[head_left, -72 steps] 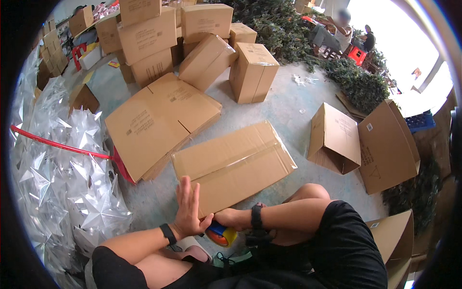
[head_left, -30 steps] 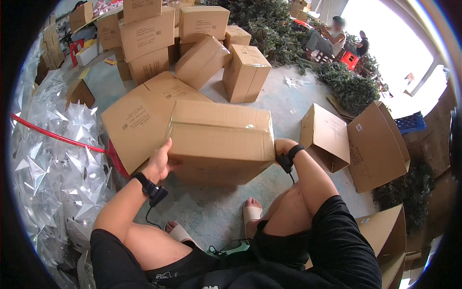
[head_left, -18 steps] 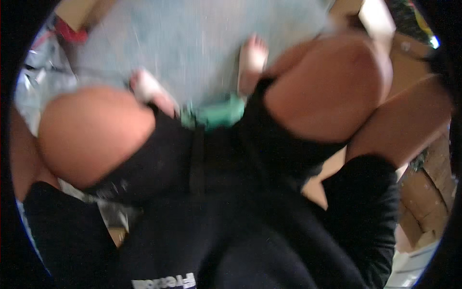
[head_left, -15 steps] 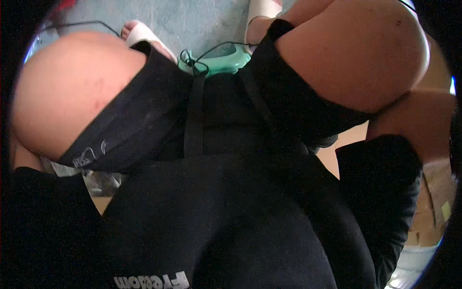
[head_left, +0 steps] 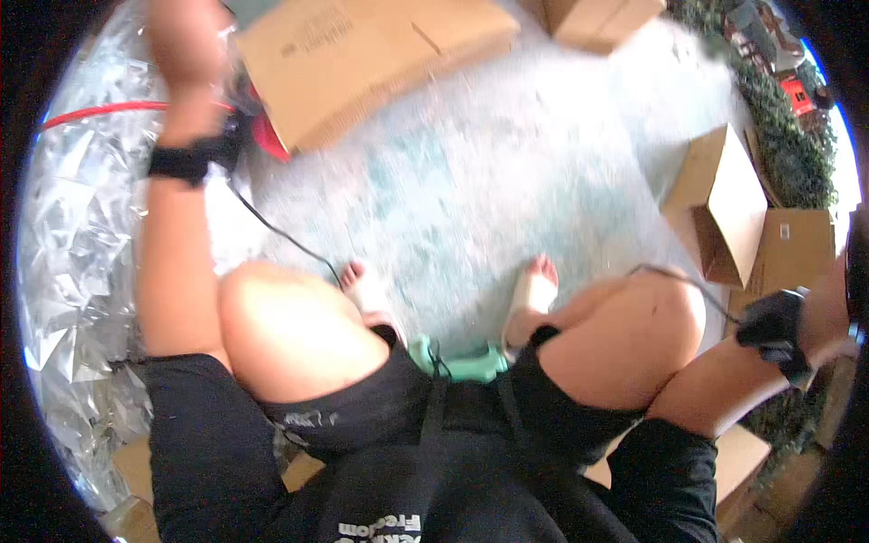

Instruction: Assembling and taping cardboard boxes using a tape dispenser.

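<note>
My left hand reaches forward at the upper left, smeared by motion, so its fingers do not show. It is beside a flat cardboard box and above shiny, crinkled plastic wrapping. A thin red band runs across that wrapping to my left wrist. My right hand lies at the far right rim, partly cut off, with its fingers hidden. Nearest to it is a closed cardboard box. Both wrists wear black straps with a dark cable.
I sit on a low green seat, feet on the grey, worn floor. An opened cardboard box stands to the right, another box at the far side. Green foliage lines the right edge.
The view has swung up from my lap to the floor and boxes ahead. Both forearms now show, my left one stretched forward and my right one out to the side.
</note>
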Demonstrator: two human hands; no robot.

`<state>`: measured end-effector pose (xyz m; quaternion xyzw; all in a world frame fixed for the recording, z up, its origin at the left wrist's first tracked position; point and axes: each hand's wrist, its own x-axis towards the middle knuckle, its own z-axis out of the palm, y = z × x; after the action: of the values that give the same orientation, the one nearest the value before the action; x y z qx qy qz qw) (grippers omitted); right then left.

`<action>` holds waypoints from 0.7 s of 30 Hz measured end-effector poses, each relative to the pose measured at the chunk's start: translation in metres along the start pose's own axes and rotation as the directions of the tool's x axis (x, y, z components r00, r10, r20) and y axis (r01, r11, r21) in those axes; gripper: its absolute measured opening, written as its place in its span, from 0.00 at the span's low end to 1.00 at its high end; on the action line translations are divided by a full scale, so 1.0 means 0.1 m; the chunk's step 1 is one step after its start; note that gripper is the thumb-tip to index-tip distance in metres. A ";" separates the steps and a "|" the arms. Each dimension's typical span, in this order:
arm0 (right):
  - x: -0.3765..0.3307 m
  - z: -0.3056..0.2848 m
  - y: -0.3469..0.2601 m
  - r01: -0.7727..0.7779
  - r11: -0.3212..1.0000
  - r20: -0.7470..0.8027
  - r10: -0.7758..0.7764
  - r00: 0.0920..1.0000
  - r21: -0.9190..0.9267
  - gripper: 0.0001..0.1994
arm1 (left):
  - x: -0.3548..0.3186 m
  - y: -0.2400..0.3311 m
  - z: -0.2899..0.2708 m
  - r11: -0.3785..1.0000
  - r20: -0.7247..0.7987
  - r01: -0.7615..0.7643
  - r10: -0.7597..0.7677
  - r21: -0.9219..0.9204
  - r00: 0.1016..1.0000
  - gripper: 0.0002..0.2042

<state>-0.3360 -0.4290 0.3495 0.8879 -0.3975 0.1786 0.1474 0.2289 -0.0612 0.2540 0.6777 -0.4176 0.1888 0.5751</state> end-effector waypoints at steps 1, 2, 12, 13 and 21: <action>0.12 -0.14 -0.48 -0.029 0.999 -0.130 0.025 0.991 -0.023 0.19 | 0.34 0.15 0.19 0.993 -0.085 -0.115 0.116 0.016 0.990 0.12; 0.40 0.10 -0.42 -0.030 0.999 -0.218 0.035 0.975 0.025 0.19 | -0.17 0.14 0.20 0.985 0.060 0.156 -0.160 0.076 0.985 0.18; 0.75 1.34 -1.36 -0.611 0.024 0.584 0.268 0.766 0.791 0.25 | -1.45 -1.44 -0.37 0.063 0.260 0.994 -0.965 0.086 0.039 0.35; 0.75 1.22 -1.67 -0.672 0.059 0.624 0.318 0.714 0.738 0.24 | -1.47 -1.44 -0.48 0.017 0.195 0.999 -0.981 -0.030 0.023 0.35; 0.71 1.30 -1.75 -0.664 0.079 0.633 0.237 0.737 0.744 0.26 | -1.22 -1.53 -0.33 0.117 -0.059 0.993 -0.991 -0.003 0.116 0.23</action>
<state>-0.1335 -0.4161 0.2436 0.6274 -0.4828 0.2546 -0.5554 0.2854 0.0109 0.0781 0.7898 0.1549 -0.2179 0.5520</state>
